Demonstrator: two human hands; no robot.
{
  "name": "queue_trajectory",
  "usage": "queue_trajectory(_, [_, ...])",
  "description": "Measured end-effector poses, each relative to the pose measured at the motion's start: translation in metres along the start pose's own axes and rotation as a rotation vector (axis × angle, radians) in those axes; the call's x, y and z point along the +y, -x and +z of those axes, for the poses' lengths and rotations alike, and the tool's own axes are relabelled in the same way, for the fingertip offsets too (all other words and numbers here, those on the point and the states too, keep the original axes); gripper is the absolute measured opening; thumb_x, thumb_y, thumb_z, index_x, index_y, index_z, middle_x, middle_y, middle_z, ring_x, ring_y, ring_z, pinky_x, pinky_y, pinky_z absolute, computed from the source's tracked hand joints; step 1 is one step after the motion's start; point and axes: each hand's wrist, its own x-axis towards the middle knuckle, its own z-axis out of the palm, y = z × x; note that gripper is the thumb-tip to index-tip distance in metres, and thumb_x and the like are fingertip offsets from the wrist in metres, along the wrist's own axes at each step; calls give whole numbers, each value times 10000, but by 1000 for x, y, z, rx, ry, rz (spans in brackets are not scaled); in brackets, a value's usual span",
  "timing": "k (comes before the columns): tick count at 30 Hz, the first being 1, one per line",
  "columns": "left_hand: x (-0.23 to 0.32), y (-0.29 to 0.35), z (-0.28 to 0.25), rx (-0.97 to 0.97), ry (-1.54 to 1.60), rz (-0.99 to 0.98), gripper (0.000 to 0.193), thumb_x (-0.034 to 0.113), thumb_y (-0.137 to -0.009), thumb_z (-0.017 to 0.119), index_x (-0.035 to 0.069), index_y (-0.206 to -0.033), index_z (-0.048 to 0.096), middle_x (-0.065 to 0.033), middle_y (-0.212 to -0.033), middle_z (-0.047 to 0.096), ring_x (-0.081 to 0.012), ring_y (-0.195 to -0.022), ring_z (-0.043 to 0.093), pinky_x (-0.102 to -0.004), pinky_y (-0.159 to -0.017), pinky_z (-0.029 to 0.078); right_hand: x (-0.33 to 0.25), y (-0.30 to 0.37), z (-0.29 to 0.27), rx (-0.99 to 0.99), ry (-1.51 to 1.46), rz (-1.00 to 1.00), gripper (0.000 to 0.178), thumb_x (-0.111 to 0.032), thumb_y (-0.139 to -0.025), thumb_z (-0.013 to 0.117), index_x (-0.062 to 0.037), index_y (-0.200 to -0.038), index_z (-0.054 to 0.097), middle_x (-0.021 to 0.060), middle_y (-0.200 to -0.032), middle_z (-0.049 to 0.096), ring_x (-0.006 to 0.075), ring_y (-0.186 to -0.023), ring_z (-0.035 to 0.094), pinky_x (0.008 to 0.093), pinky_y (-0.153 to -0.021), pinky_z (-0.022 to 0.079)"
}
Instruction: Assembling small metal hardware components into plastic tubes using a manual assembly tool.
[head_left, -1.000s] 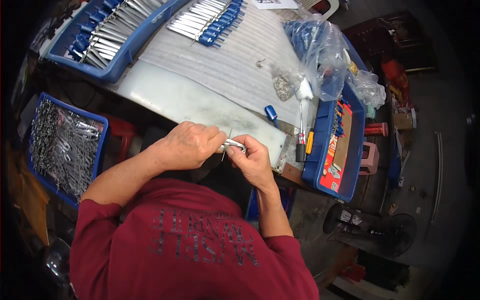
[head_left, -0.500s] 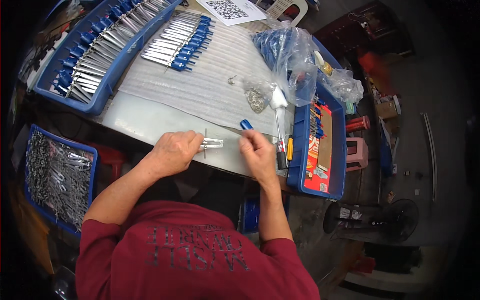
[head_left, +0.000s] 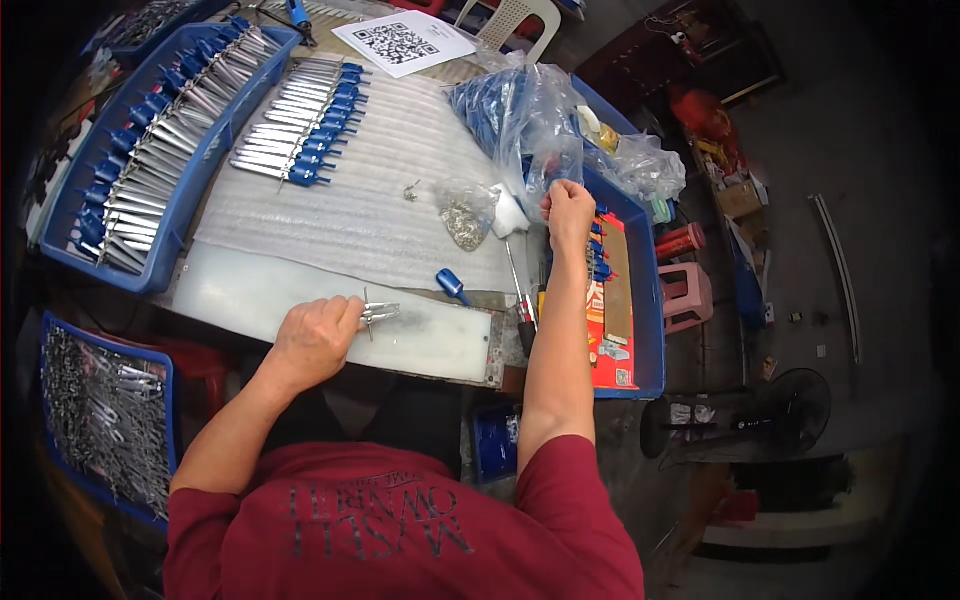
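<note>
My left hand (head_left: 318, 340) is closed over the near strip of the table. Out of its fingers sticks a small forked metal part (head_left: 382, 312) with a thin crosswise pin; the rest of it is hidden in the grip. My right hand (head_left: 570, 215) reaches out to the clear plastic bag (head_left: 535, 125) of blue pieces. Its fingers are pinched together at the bag's lower end, and what lies between them I cannot make out. A blue cap-like piece (head_left: 452, 284) lies on the table between my hands.
A blue crate (head_left: 165, 265) of blue-ended metal tools stands at left; a row of similar tools (head_left: 300, 125) lies on the foam sheet (head_left: 385, 215). Small metal bits fill a bag (head_left: 467, 220). A screwdriver (head_left: 522, 310) rests beside the right blue bin (head_left: 648, 370). A basket (head_left: 105, 420) holds metal parts.
My right hand has moved forward and right, from beside the blue piece to the plastic bag. My left hand still holds the forked metal part. The whole view has shifted somewhat.
</note>
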Motion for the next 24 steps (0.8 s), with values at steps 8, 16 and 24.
queue_trajectory(8, [2,-2,-2,3,-17,-12,184,95,-685,588,28,-796,457,-94,-614,426,-256,-518,487,-356,-452,391,47,-51,32,-74,617,-237,203,-165,-722,497,-24,-761,637,157,-696,610,257,-623,598,341,-601,449])
queue_trajectory(16, [5,-6,-2,-28,-21,-29,196,105,-686,591,27,-817,468,-85,-610,415,-246,-520,478,-354,-452,382,58,-71,54,-274,832,-154,251,-198,-746,499,12,-794,628,244,-836,586,384,-854,565,430,-748,437])
queue_trajectory(24, [4,-5,-3,-53,-23,-42,212,104,-686,594,26,-842,474,-79,-611,407,-240,-520,468,-348,-454,375,49,-70,66,-241,795,-1,313,-224,-727,553,63,-838,611,289,-894,572,403,-891,560,425,-778,445])
